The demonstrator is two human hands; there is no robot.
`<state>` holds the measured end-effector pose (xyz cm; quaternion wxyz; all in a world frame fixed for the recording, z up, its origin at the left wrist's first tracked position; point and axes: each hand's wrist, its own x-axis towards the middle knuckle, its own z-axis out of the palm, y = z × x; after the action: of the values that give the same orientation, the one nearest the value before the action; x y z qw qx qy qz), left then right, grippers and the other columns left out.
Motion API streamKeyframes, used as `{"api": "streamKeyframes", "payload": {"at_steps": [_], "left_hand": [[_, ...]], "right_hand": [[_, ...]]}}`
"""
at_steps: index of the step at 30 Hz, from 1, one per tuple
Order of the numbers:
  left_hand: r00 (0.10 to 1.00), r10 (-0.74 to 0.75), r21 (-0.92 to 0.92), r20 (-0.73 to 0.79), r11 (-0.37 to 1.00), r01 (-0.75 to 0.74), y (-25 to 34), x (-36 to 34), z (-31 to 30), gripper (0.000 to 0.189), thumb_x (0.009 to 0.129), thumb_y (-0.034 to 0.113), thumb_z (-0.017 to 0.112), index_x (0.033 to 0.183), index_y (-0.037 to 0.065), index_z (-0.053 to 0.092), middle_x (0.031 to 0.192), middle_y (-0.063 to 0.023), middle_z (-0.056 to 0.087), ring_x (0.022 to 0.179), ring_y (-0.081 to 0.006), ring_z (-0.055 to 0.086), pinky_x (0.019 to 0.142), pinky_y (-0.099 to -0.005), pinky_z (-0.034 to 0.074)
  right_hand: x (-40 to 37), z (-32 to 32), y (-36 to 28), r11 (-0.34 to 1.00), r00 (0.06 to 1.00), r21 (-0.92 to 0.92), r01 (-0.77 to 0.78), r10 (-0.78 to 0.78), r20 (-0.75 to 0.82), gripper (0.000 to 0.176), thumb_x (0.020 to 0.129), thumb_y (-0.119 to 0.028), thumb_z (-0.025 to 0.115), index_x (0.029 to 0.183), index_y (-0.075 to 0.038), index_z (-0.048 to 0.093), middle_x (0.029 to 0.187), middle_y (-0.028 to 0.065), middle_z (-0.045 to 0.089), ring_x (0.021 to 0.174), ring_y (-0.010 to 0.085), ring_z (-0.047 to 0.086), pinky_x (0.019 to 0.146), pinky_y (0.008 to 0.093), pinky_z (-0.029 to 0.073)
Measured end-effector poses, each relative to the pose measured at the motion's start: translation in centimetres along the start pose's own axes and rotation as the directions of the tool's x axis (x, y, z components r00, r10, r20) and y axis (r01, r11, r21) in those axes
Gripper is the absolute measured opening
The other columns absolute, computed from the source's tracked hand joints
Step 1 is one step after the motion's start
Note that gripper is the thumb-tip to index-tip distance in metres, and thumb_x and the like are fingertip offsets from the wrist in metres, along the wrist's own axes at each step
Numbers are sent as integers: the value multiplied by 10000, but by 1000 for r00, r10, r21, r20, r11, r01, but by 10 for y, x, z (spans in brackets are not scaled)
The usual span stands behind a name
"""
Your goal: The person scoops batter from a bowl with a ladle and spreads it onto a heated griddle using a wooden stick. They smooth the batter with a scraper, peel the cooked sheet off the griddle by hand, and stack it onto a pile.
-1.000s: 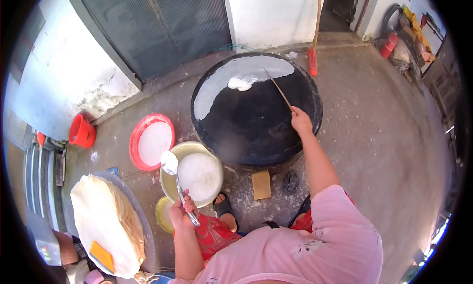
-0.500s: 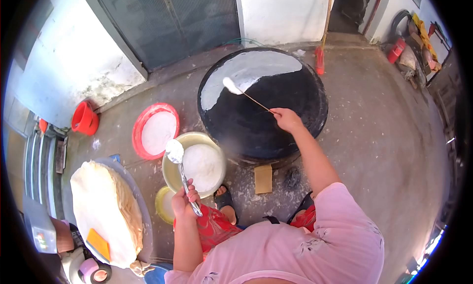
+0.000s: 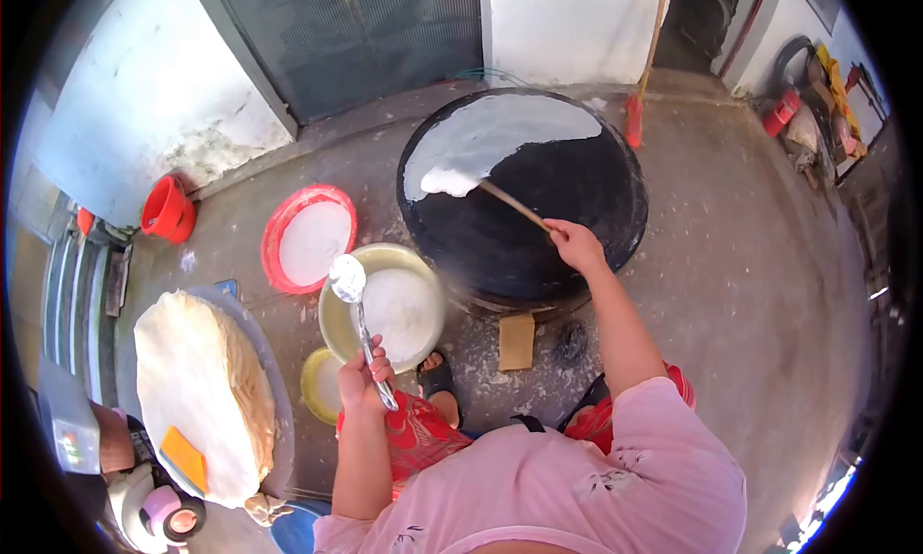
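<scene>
Right hand (image 3: 577, 246): closed around the near end of a slim brown stick, seemingly wooden (image 3: 514, 200); the far end is meeting a soft, glossy white lump (image 3: 449, 181). The lump is resting on a broad, round black griddle (image 3: 519, 237), towards its left side. A thin, matt, pale-grey coat (image 3: 481, 136) is covering the far and left part, its inner border running uneven; the near and right part is being left bare and dark.

Step, as judged: the lump is being worked over the surface into a thin layer. A further stroke would be calling for light, even pressure along the ragged border, without the fresh coat being torn.

Left hand (image 3: 363, 379): wrapped around the handle of a long, shiny metal spoon (image 3: 365, 335), whose white-smeared bowl is being held up, appearing over a wide cream-coloured basin (image 3: 332, 314) of thick white mass. Just beside, a red round basin (image 3: 272, 242) is holding more white material, texture unclear; a small yellow bowl (image 3: 313, 386) is sitting nearer the body.

Farther left, a tall stack of thin, pale, layered sheets (image 3: 192, 391), wavy-edged, is being supported on a grey round tray (image 3: 281, 391), a flat orange piece (image 3: 185, 458) lying on top.
</scene>
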<state>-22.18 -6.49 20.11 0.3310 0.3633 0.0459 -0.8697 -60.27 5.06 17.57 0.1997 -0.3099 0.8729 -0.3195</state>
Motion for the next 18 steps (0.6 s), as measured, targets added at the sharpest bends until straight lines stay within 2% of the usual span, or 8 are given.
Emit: {"api": "streamKeyframes", "payload": {"at_steps": [1,2,5,10,12,13,14,18], "left_hand": [[1000,5,12,11,1000,-5,1,2,-3,283,900,149,319,1060,-58,428,755,-79,445,510,-98,381,406,-206,328],[1000,9,28,20,1000,-10,1,2,-5,285,901,152,318,1058,-59,426,757,-78,444,514,-97,380,409,-207,327],[1000,15,22,22,1000,-15,1,-2,-1,276,897,143,322,1056,-57,426,758,-78,444,515,-98,380,411,-206,329],[999,1,14,50,1000,-2,5,2,-3,278,900,145,313,1058,-56,423,756,-77,441,514,-98,381,414,-205,332],[999,-2,22,54,1000,0,4,-1,-9,281,902,148,309,1058,-56,422,756,-77,440,515,-97,380,415,-205,332],[999,-2,33,53,999,0,3,-2,-9,282,902,148,307,1058,-57,422,757,-77,440,515,-97,380,415,-206,332],[998,0,44,56,999,-3,3,-2,-7,283,903,148,305,1057,-58,422,757,-77,440,515,-97,380,415,-206,332],[999,-14,26,40,1000,13,4,-8,-7,274,901,139,308,1057,-55,423,754,-76,441,512,-98,382,413,-204,333]], "right_hand": [[8,15,10,1000,994,3,19,-19,-108,268,831,-239,479,1076,-224,586,981,102,609,919,270,573,786,346,452],[9,25,14,1000,995,0,18,-18,-100,268,831,-239,479,1076,-224,585,981,102,609,919,270,573,786,346,452],[3,40,2,983,984,-46,177,-177,5,262,831,-240,481,1070,-246,588,981,86,609,914,267,573,772,354,458],[-29,-12,-4,963,979,-189,191,-173,110,270,825,-226,491,1077,-228,587,969,98,612,902,266,578,769,355,458],[-35,1,19,1000,993,5,0,0,-118,271,832,-227,486,1084,-212,586,966,117,612,889,267,586,765,346,459],[-22,25,49,991,980,78,105,-90,-178,277,839,-230,480,1096,-204,579,976,133,608,887,276,588,772,334,457],[-22,44,57,973,978,154,170,-148,-147,280,843,-229,471,1099,-196,578,984,147,601,891,287,586,781,327,452],[-74,52,16,977,988,147,152,-155,8,287,836,-230,473,1101,-202,579,944,155,605,876,287,590,760,329,457]]}}
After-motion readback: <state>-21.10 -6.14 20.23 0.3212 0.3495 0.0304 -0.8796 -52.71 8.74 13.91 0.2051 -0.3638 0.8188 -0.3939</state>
